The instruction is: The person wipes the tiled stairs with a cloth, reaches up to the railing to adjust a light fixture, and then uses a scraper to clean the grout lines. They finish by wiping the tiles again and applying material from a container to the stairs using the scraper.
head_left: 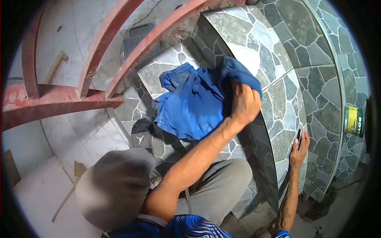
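Note:
A crumpled blue cloth (pixel 194 103), which looks like an old garment, hangs in folds over the stone-patterned steps. My left hand (pixel 246 104) is closed on its right end, with the fingers partly hidden under the fabric. The cloth's upper right part lies against the front edge of the tiled step (pixel 278 115). Further right, my right hand (pixel 299 150) rests on that step near its right side. Between its thumb and fingers is a slim black object (pixel 299 134), too small to identify.
A red curved metal frame (pixel 63 97) with bars rises at the upper left. A yellow-and-green container (pixel 354 121) stands at far right. A wooden-handled tool (pixel 57 65), a brush-like tool (pixel 79 169) and a dark mat (pixel 139 39) lie on the pale floor. My bent knees are close below the cloth.

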Demonstrator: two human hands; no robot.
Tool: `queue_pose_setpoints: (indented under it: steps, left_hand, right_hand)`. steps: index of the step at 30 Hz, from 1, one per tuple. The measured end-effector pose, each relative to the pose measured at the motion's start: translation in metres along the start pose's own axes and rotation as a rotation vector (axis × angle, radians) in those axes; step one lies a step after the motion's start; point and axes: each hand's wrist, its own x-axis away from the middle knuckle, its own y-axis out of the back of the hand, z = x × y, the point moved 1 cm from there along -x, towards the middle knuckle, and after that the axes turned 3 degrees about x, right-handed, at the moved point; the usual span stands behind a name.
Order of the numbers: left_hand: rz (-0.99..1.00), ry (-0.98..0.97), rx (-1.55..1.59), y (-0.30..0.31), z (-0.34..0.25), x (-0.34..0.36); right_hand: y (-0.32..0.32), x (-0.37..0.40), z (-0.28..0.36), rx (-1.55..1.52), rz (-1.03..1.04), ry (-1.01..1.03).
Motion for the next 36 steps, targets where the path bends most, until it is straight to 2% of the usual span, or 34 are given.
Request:
queue_pose_setpoints:
  steps: [1,2,3,4,5,6,7,9,10,12,13,15,18,19,20,21,22,24,25,26,28,30,31,32,33,34,35,36]
  left_hand:
    - [-0.173,-0.140,0.024,0.002,0.008,-0.025]
    - [0.075,0.204,0.012,0.015,0.023,-0.052]
    - [0.086,0.051,-0.121,0.018,0.056,-0.085]
    - [-0.240,0.015,0.149,0.019,0.055,-0.132]
    - [-0.060,0.026,-0.070,0.036,0.054,-0.143]
    - [0.068,0.123,0.003,0.040,0.067,-0.148]
    - [0.197,0.039,-0.185,0.045,0.067,-0.145]
    - [-0.053,0.126,-0.108,0.027,0.066,-0.117]
    - [-0.159,0.090,-0.060,0.014,0.064,-0.091]
    - [-0.110,-0.021,-0.091,0.002,0.046,-0.042]
    - [-0.087,-0.077,-0.105,-0.003,0.035,-0.017]
    - [0.040,0.155,0.031,0.004,0.010,-0.020]
    - [-0.161,0.022,-0.004,-0.007,0.018,-0.032]
    - [-0.122,0.104,0.005,-0.015,0.054,-0.038]
    - [-0.062,0.239,-0.072,-0.013,0.064,-0.047]
    - [-0.182,0.182,-0.097,-0.014,0.069,-0.061]
    - [-0.302,0.119,-0.119,-0.014,0.070,-0.076]
    - [-0.256,0.339,-0.074,-0.003,0.067,-0.105]
    - [-0.190,0.310,-0.141,0.004,0.060,-0.121]
    - [-0.209,0.421,-0.154,0.004,0.051,-0.125]
    - [-0.233,0.438,-0.182,0.003,0.054,-0.126]
    - [-0.275,0.326,-0.191,-0.013,0.105,-0.126]
    - [-0.294,0.274,-0.197,-0.018,0.122,-0.122]
    - [-0.313,0.220,-0.182,-0.018,0.124,-0.119]
    - [-0.329,0.165,-0.170,-0.018,0.125,-0.117]
    - [-0.344,0.107,-0.157,-0.018,0.125,-0.118]
    - [-0.234,0.196,-0.114,-0.013,0.120,-0.117]
    - [-0.206,0.250,-0.090,-0.004,0.105,-0.116]
  right_hand:
    - [-0.001,0.001,-0.004,0.004,-0.021,0.006]
    - [-0.001,0.002,-0.005,0.005,-0.027,0.007]
    - [-0.001,0.003,-0.005,0.008,-0.034,0.008]
    - [0.000,0.002,-0.004,0.010,-0.047,0.013]
    - [0.000,0.003,-0.007,0.029,-0.060,0.024]
    - [0.001,0.004,-0.003,0.027,-0.064,-0.007]
    - [-0.001,0.006,-0.006,0.015,-0.090,0.016]
    - [-0.012,0.012,-0.020,0.065,-0.165,0.047]
    - [-0.011,0.011,-0.019,0.042,-0.180,0.043]
    - [-0.005,0.007,-0.012,0.073,-0.208,0.068]
    - [0.008,0.003,0.003,0.007,-0.157,0.020]
    - [0.016,0.002,0.011,-0.001,-0.129,0.025]
    - [0.050,-0.001,0.041,0.004,-0.074,0.093]
    - [0.062,-0.003,0.045,0.030,-0.058,0.129]
    - [0.077,-0.004,0.045,0.054,-0.095,0.149]
    - [0.091,-0.007,0.046,0.072,-0.129,0.172]
    - [0.110,-0.011,0.049,0.089,-0.166,0.193]
    - [0.184,-0.034,0.074,0.136,-0.266,0.263]
    - [0.220,-0.047,0.082,0.144,-0.300,0.294]
    - [0.258,-0.063,0.093,0.173,-0.371,0.363]
    - [0.337,-0.105,0.113,0.254,-0.499,0.484]
    - [0.410,-0.150,0.142,0.283,-0.649,0.587]
    - [0.442,-0.178,0.146,0.196,-0.638,0.570]
    - [0.475,-0.206,0.154,0.283,-0.735,0.594]
    - [0.501,-0.229,0.165,0.257,-0.809,0.478]
    - [0.530,-0.258,0.168,0.332,-0.906,0.468]
    - [0.553,-0.276,0.184,0.253,-0.898,0.316]
    - [0.574,-0.305,0.176,0.316,-0.921,0.226]
